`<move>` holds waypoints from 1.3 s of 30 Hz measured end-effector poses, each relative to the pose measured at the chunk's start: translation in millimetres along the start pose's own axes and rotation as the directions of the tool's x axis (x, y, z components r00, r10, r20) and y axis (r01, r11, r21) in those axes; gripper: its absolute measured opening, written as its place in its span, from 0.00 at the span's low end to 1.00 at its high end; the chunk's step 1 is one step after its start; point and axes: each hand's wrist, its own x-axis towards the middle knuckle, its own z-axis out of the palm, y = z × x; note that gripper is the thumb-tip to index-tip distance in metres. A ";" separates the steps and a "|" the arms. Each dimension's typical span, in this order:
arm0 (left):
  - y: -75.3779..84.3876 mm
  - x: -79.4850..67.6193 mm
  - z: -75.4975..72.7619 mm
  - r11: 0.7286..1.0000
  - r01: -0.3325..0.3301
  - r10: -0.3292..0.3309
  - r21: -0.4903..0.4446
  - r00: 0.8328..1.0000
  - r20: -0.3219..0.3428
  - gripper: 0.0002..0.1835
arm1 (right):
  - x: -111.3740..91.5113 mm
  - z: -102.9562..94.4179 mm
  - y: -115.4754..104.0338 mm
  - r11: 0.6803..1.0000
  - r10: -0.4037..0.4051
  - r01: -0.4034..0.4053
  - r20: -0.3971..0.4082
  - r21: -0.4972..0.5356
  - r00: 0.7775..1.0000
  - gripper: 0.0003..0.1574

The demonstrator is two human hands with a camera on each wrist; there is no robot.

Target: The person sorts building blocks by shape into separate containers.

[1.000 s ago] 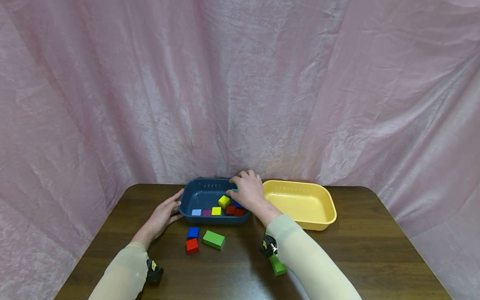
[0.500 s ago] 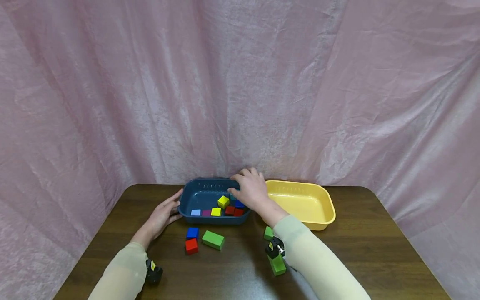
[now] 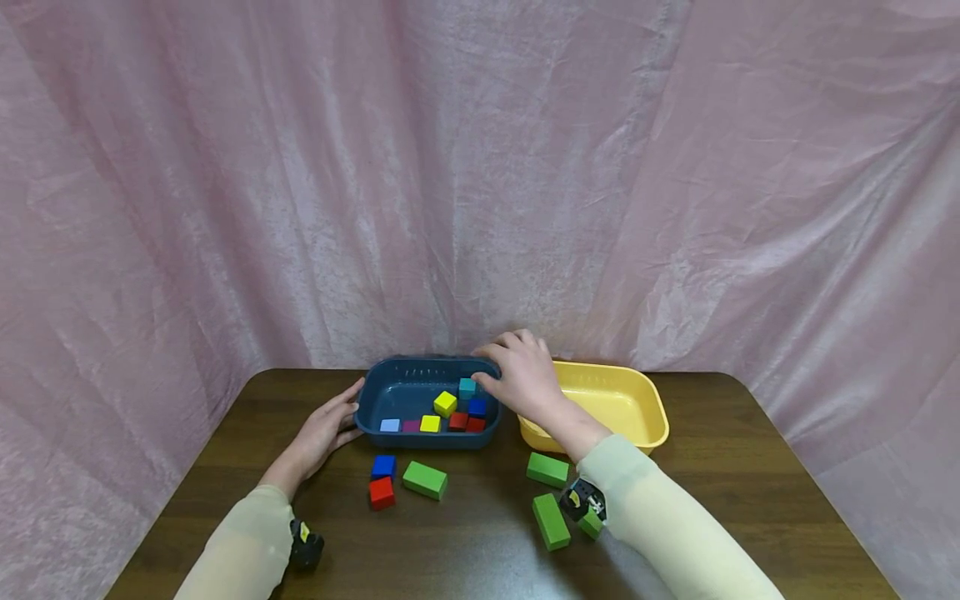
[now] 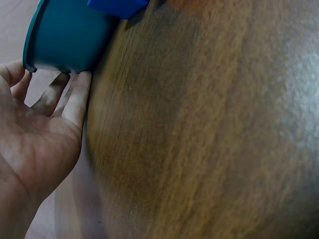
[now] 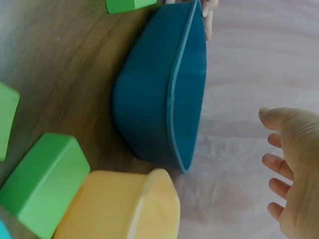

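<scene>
Now, head view: smooth cubes [image 3: 445, 404] in rounded blue tub [image 3: 405, 396], wood-grained counter [image 3: 465, 542]; right grip [image 3: 525, 379] loosely arched near tub's right end. Left wrist: left grip [image 4: 42, 137], fingers extended, touches curved tub wall. Right wrist: boxy green block [image 5: 50, 179] beside yellow tub [image 5: 109, 204].

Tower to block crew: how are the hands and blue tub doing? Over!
Left hand touching left end of blue tub. Right hand hovering, holding nothing. Red block, blue block, green block outside, in front.
</scene>
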 end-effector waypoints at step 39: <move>0.1 0.9 -4.1 1.000 -0.004 0.004 0.011 1.000 0.004 0.31 | -36.2 -0.5 -44.0 0.961 -0.265 0.268 -0.051 0.073 0.963 0.25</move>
